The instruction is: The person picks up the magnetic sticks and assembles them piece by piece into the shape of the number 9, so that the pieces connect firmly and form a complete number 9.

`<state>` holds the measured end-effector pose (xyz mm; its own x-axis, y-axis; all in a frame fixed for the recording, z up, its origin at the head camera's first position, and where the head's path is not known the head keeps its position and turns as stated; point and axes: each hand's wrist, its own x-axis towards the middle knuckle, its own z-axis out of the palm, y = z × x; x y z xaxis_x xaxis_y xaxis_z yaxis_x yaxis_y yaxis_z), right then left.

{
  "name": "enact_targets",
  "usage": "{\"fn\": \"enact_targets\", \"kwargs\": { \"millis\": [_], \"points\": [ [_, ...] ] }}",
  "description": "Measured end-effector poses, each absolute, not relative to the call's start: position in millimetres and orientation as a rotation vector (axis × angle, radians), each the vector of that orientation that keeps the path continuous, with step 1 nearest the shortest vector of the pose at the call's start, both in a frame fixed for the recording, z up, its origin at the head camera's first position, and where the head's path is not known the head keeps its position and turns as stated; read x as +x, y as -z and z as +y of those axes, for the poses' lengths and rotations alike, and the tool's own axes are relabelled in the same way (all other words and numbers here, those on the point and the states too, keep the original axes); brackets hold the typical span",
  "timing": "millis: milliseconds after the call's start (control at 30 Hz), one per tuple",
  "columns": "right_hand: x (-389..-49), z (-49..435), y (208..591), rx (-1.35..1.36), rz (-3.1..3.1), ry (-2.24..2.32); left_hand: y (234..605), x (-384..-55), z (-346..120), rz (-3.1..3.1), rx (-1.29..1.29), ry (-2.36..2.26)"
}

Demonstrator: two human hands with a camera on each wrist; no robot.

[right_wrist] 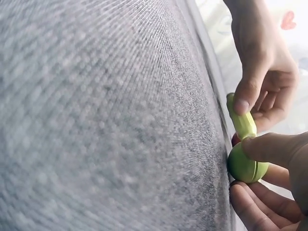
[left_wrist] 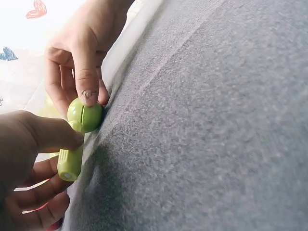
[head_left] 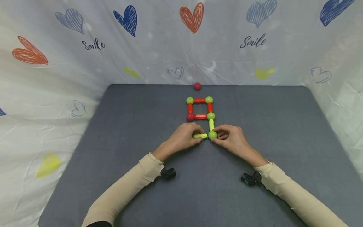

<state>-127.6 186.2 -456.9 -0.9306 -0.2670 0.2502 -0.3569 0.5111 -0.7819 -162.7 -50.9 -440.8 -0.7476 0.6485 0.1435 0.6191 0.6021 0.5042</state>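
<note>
Between thumb and fingers, my left hand (head_left: 182,137) pinches a yellow-green stick (head_left: 200,136), which lies level and points at a green ball (head_left: 212,135). My right hand (head_left: 234,141) holds that ball from the right, thumb on its near side in the right wrist view. The stick's end (right_wrist: 248,129) meets or nearly meets the ball (right_wrist: 243,163); I cannot tell whether they are joined. Another yellow-green stick (head_left: 211,125) runs from the ball away to a green corner ball (head_left: 211,116) of a square made of red sticks (head_left: 200,116), with green balls and one red ball (head_left: 190,117) at its corners.
A loose red ball (head_left: 197,86) sits at the table's far edge, beyond the square. The grey table (head_left: 136,116) backs onto a white curtain (head_left: 158,47) printed with hearts. Black wrist cameras (head_left: 168,173) hang beneath both sleeves.
</note>
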Motion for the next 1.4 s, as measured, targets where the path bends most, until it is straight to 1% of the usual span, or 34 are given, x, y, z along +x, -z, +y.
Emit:
{"fn": "enact_targets", "kwargs": {
  "millis": [467,600,767,900,1067,1267,1400],
  "points": [
    [-130,189,458,0.529,-2.64,-1.387,441,-172,-47,2.713,1.112,-0.858],
    [-130,190,460,0.525,-2.634,-1.385,434,-178,-54,2.689,1.091,-0.87],
    [-130,191,462,0.506,-2.641,-1.382,421,-197,-76,2.751,1.014,-0.919],
    [-130,192,461,0.504,-2.644,-1.394,412,-222,-95,2.838,0.879,-0.911],
    [-131,194,461,0.508,-2.623,-1.413,409,-270,-100,2.86,0.729,-0.892],
    [-130,195,461,0.507,-2.625,-1.45,407,-331,-80,2.858,0.788,-0.78],
    [-130,192,464,0.52,-2.613,-1.498,406,-358,-62,2.85,0.858,-0.681]
  ]
}}
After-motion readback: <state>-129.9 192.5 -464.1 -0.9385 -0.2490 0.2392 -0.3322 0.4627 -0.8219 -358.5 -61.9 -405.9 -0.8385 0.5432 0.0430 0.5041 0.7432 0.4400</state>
